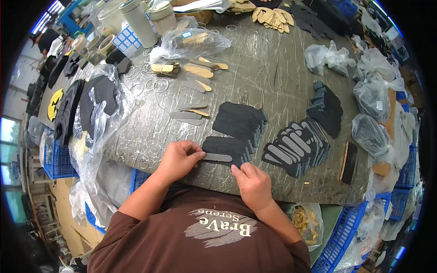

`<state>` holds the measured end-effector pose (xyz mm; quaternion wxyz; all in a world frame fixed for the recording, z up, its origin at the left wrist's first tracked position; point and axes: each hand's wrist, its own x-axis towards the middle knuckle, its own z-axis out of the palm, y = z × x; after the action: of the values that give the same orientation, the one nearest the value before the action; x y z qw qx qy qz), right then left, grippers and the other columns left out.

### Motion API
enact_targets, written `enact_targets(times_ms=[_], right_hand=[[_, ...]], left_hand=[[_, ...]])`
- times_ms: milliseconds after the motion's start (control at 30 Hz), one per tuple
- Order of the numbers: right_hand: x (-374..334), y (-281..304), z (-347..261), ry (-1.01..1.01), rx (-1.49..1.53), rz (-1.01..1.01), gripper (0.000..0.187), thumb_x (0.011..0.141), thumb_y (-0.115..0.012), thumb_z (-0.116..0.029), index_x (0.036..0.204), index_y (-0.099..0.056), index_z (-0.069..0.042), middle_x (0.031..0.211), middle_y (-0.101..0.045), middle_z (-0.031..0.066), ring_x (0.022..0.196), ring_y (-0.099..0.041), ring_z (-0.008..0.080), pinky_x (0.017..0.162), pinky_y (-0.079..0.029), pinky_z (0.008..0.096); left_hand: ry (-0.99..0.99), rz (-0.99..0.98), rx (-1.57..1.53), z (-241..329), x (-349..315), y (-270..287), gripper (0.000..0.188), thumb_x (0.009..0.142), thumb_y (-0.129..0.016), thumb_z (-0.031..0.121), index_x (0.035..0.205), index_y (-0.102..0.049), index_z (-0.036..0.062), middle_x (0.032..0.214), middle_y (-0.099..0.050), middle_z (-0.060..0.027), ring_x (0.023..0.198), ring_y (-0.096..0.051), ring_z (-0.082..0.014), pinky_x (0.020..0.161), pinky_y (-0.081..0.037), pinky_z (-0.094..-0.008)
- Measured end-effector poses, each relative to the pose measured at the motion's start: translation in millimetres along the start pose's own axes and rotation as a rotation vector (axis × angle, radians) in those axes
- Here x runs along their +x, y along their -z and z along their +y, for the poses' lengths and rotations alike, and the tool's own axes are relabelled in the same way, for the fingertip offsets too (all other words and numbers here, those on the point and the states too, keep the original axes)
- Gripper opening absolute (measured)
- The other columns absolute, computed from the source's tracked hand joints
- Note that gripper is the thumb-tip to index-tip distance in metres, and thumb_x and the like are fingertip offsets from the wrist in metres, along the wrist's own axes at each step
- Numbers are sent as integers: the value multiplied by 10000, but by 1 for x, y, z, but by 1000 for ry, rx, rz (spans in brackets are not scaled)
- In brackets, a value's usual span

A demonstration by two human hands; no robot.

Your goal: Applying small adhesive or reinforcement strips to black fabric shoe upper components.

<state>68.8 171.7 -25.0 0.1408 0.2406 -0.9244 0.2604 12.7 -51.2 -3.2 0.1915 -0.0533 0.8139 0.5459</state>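
My left hand [183, 159] pinches the end of a flat grey strip [219, 157] with rounded ends. The strip lies across the near edge of a fanned stack of black padded pieces [221, 145]. At that stack's near right corner, my right hand [252, 184] is closed, thumb and finger on the edge of the front black piece. Just beyond is a second black stack [236, 119]. To the right, overlapping black pieces with grey strips on them [296, 144] form another fan. Loose grey strips [187, 117] lie beyond my left hand.
More strips with tan backing [198, 71] and rubber bands [156, 85] lie farther left. A phone [348, 163] sits near the right edge, beside clear plastic bags [371, 134]. A grey flask [138, 23] stands far left. Blue crates [339, 239] are below the table.
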Motion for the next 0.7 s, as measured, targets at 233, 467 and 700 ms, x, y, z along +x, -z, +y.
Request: enact_targets(times_ms=[233,467,700], right_hand=[[6,3,-1,128,-86,-58,133,718,-620,-58,840,-649,-13,1061,-644,56,592,-551,182,504,-458,300],[6,4,-1,111,-118,-118,132,724,-623,-61,848,-645,-21,1089,-642,62,610,-572,177,530,-469,299],[-1,4,4,-272,288,147,191,764,-668,-28,953,-646,-5,998,-636,114,755,-640,265,615,-510,328]], left_hand=[[-16,29,81,-2,-1,-1,103,786,-681,85,797,-660,-16,652,-631,-56,553,-577,-94,520,-456,-242],[-303,139,410,1,-2,-4,112,754,-687,114,793,-672,10,699,-642,-146,610,-620,-257,583,-475,-331],[-387,47,206,-1,-7,-12,86,773,-671,72,750,-621,6,682,-589,-79,626,-574,-222,592,-454,-337]])
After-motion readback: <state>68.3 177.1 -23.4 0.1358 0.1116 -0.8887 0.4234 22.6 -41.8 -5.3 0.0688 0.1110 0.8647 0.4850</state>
